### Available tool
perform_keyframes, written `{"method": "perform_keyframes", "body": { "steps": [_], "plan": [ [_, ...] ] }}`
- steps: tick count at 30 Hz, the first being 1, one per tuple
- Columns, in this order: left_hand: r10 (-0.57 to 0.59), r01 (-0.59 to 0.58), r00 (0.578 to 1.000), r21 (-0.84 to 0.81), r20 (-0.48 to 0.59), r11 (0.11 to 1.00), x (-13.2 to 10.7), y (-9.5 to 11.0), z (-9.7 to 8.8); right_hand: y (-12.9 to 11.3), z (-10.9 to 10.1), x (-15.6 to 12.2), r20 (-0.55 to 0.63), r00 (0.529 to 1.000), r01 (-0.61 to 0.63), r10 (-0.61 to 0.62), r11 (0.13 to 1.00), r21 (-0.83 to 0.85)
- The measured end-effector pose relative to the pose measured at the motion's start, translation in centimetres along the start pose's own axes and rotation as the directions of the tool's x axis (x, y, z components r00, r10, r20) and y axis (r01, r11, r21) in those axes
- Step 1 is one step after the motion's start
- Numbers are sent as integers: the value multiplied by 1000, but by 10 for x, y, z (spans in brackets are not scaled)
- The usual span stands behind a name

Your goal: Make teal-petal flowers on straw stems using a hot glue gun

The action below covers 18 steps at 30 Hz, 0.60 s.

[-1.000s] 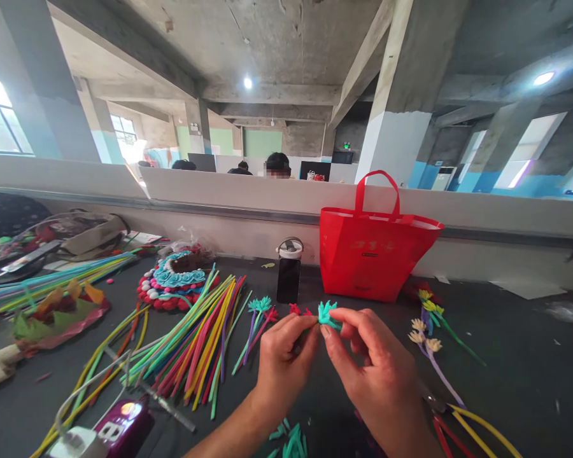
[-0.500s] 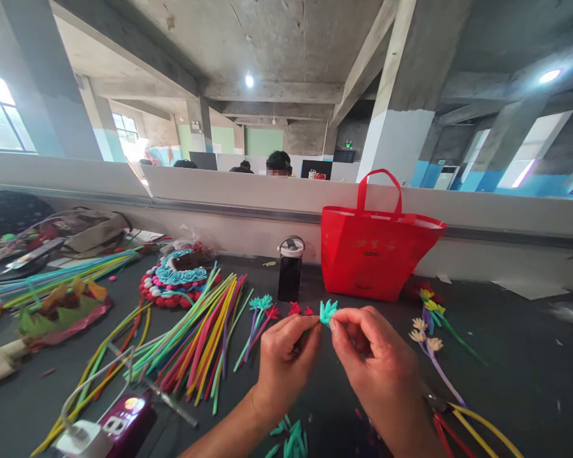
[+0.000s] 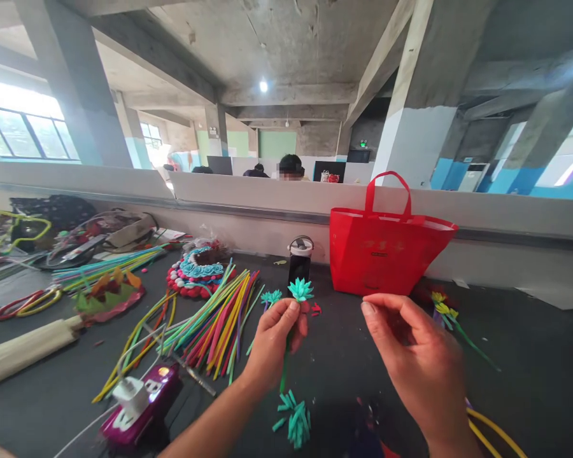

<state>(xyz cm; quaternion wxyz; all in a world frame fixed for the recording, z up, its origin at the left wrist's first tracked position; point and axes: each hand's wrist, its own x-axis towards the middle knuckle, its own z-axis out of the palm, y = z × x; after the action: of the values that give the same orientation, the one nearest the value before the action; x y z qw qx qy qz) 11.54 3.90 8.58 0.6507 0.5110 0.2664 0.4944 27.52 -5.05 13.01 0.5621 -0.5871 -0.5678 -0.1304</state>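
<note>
My left hand (image 3: 273, 340) pinches a teal chenille-stem flower (image 3: 300, 290) just under its spiky petals. The flower's green stem (image 3: 283, 375) hangs below the fingers. To the right, apart from the flower, is my right hand (image 3: 417, 353); its thumb and index fingertips meet, and nothing shows between them. Short teal chenille pieces (image 3: 297, 421) lie in a loose pile on the dark table below my left hand. Another teal flower (image 3: 270, 298) lies just behind that hand, partly hidden, and a small red piece (image 3: 316, 310) is beside its fingers.
Colourful chenille stems (image 3: 219, 327) spread to the left, near a purple power strip (image 3: 141, 407) with cables. A bottle (image 3: 300, 261) and a red bag (image 3: 389, 251) stand at the back by a low partition (image 3: 248, 191). Yellow-and-purple flowers (image 3: 444, 308) lie right.
My right hand has let go of the teal flower and drawn away to the right. My left hand now holds the flower upright, its petals more spread. The view has turned slightly left.
</note>
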Motion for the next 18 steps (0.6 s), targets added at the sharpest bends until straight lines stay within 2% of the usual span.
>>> {"method": "perform_keyframes", "body": {
  "steps": [3, 8, 13, 16, 18],
  "plan": [
    [-68, 68, 998, -56, 9, 996, -23, 3, -11, -1, -3, -2, 76, 997, 5, -6, 1000, 22],
    [-145, 141, 988, -95, -47, 985, -66, 1, -30, -9, -12, -8, 170, 985, 37, -42, 999, 32],
    [-149, 128, 965, -110, -216, 986, -101, -6, -47, -26, -5, -23, 295, 951, 63, -91, 993, 103],
    [-147, 105, 934, -144, -325, 984, -112, -8, -58, -38, 15, -44, 488, 868, 32, -95, 990, 136],
    [-123, 74, 925, -149, -359, 986, -114, -9, -65, -46, 31, -63, 650, 756, -7, -83, 991, 135]
  ]
}}
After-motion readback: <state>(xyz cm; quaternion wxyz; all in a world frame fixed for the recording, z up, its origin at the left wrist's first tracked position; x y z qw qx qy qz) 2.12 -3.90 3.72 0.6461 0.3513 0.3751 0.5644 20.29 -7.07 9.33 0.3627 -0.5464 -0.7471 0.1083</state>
